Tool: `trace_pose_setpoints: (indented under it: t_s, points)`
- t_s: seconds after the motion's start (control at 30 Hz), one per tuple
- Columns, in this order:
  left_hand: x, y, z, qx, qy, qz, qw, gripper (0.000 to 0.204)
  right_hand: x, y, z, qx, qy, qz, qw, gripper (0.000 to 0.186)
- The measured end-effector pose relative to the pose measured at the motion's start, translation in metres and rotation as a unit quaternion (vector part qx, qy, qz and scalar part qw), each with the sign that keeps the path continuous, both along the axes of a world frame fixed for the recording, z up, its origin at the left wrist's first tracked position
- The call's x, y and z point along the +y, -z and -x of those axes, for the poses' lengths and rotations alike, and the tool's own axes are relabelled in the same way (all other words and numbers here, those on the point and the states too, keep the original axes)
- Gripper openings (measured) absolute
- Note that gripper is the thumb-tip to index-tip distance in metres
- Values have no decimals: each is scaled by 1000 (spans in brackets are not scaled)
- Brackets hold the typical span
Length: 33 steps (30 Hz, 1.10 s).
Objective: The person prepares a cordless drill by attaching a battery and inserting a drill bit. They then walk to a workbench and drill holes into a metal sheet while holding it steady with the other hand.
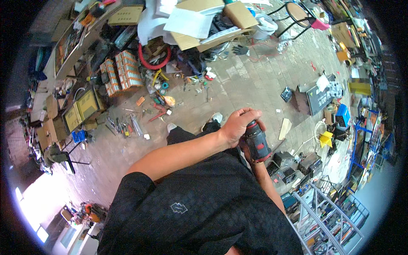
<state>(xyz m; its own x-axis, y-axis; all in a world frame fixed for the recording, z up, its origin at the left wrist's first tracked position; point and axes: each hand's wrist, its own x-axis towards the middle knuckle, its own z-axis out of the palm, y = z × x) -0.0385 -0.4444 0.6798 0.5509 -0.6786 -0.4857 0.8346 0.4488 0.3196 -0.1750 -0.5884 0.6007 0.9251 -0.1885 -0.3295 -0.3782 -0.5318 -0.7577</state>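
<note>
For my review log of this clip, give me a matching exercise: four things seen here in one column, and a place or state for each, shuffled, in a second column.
Things:
1. power tool
2. black glove
3. red hose coil
4. stool

Places or states:
A. standing on the paving at the top of the view
B. gripped by the left hand, with the right hand under it
C. lying flat on the paving by the cardboard boxes
D. lying among clutter, right of the stacked orange boxes

Pairs: 1-B, 2-C, 3-D, 4-A
</note>
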Motion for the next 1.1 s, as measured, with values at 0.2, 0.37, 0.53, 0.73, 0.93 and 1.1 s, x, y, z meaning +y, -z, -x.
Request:
trace_pose_setpoints:
  t_s: [0.2,0.37,0.53,0.73,0.93,1.1]
  points:
    - [-91,-36,-18,-35,30,-12,999,19,-75,5,-4,-7,126,-70,990,31]
    - [-148,-50,-34,-121,61,-13,991,21,-108,-23,-31,-65,289,-423,856,36]
    - [-201,-75,-68,-140,125,12,982,20,-148,-45,-55,-97,407,-629,655,51]
    - [-268,-93,-125,-154,181,60,970,24,-205,-75,-101,-153,436,-683,565,60]
    - [-346,-105,-195,-110,220,92,965,25,-260,-84,-148,-190,457,-552,671,54]
    - [-414,-105,-251,-146,248,79,954,25,-306,-112,-222,-211,462,-418,753,26]
